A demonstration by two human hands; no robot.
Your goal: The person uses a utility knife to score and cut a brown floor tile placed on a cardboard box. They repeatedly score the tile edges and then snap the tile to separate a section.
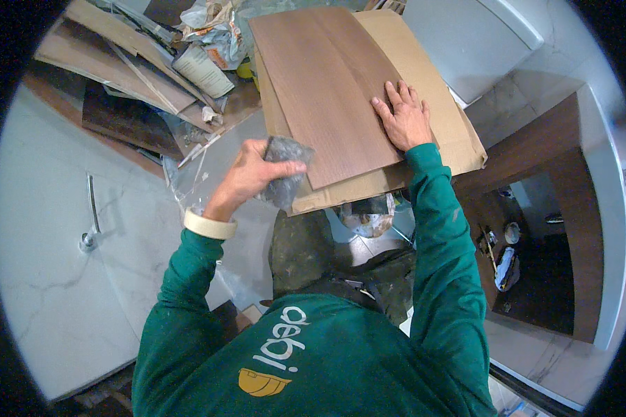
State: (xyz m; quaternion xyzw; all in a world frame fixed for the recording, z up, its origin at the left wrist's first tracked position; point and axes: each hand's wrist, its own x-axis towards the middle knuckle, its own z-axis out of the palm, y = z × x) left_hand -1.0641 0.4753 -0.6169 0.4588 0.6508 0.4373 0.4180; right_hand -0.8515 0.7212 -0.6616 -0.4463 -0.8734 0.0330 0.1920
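Note:
My left hand [247, 174] grips a grey, mottled pad [285, 167], its thumb across the front. The pad is at the near left corner of a brown wood-grain board [334, 90]; whether they touch I cannot tell. Fingers stretched, my right hand [403, 118] rests flat on the board's right side. Under the board lies a larger sheet of cardboard [448, 118], showing along the right and near edges. A cream ring that looks like a roll of masking tape [209, 225] circles my left wrist.
Wood offcuts [118, 66], a container with a printed label [203, 69] and a crumpled plastic bag [215, 31] are heaped at the far left. A metal handle [92, 208] sticks out at left. On the right stands a dark brown cabinet [583, 229], with small items inside.

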